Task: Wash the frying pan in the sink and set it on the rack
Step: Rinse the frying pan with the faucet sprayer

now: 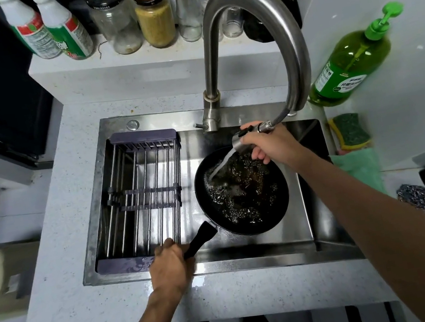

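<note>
Right, our left hand point(171, 263) grips the round black frying pan point(241, 191) by its handle, steadying it in the steel sink point(276, 245), while our right hand point(267, 143) clasps the pull-out metal spray head point(241, 141), rinsing inside.

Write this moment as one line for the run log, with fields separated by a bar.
stage: rinsing | left hand: grips frying pan handle | right hand: holds faucet sprayer, water running into pan | rack: nothing on it

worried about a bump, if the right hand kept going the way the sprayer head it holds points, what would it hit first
Probably the frying pan: the right hand aims the pull-out sprayer head down and leftward, along the water stream, into the pan's wet inside. Depth is unclear, so the gap is hard to judge.
</note>
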The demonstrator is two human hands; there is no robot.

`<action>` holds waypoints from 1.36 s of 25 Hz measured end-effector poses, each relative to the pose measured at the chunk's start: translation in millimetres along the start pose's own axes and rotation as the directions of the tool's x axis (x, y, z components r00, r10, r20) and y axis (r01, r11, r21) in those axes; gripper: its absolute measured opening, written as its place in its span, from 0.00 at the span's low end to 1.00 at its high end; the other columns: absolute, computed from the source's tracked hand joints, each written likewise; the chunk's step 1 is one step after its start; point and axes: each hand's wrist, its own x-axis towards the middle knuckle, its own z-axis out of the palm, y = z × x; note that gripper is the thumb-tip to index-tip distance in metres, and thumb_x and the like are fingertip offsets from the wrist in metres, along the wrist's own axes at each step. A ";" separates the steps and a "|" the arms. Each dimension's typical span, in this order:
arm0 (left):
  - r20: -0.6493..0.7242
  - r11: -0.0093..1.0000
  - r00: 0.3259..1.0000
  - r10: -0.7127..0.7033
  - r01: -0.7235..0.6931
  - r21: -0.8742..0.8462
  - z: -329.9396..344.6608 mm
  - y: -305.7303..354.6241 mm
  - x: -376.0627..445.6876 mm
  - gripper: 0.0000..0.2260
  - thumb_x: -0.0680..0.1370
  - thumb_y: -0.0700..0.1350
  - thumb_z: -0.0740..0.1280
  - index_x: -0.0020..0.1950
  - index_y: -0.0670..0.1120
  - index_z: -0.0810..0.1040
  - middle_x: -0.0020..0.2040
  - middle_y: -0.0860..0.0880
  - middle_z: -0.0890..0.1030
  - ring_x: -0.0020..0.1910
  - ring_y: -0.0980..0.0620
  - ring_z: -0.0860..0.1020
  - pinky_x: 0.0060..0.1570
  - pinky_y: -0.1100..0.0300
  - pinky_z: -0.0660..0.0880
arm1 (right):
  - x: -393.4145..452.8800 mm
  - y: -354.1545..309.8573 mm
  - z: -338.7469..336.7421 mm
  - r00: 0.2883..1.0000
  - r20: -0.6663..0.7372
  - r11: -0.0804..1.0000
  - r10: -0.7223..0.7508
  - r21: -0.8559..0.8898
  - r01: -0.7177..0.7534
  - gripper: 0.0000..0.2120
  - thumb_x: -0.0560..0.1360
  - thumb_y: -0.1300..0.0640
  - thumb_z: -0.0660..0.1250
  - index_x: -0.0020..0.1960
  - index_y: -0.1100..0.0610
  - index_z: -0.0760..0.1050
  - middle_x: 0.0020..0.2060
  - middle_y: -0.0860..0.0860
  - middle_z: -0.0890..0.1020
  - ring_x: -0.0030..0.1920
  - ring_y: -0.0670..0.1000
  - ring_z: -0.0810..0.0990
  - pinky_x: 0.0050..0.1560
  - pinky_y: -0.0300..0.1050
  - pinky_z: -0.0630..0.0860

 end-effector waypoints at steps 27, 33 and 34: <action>0.017 0.998 1.000 0.004 -0.006 0.070 -2.3 2.3 -0.5 0.10 0.76 0.52 0.68 0.57 0.54 0.81 0.48 0.53 0.70 0.47 0.54 0.67 0.49 0.57 0.75 | 3.0 2.2 7.3 0.990 0.140 0.998 0.021 0.053 -0.029 0.14 0.75 0.50 0.72 0.56 0.57 0.82 0.36 0.58 0.85 0.33 0.50 0.80 0.36 0.44 0.80; -0.006 1.000 1.000 0.020 -0.020 0.018 -8.6 6.4 -5.5 0.13 0.77 0.50 0.68 0.61 0.56 0.79 0.48 0.54 0.69 0.48 0.56 0.65 0.48 0.61 0.73 | -3.5 0.7 5.1 0.986 0.162 0.999 0.033 0.005 -0.034 0.10 0.76 0.53 0.71 0.53 0.58 0.81 0.31 0.56 0.84 0.29 0.49 0.79 0.29 0.41 0.77; -0.005 1.000 1.000 0.022 -0.022 0.022 -9.2 5.7 -5.1 0.13 0.77 0.50 0.68 0.62 0.56 0.79 0.49 0.54 0.70 0.49 0.55 0.67 0.48 0.60 0.73 | -3.9 0.7 5.1 0.985 0.173 1.000 0.025 0.005 -0.026 0.09 0.76 0.54 0.71 0.53 0.58 0.81 0.31 0.55 0.84 0.29 0.48 0.79 0.29 0.41 0.77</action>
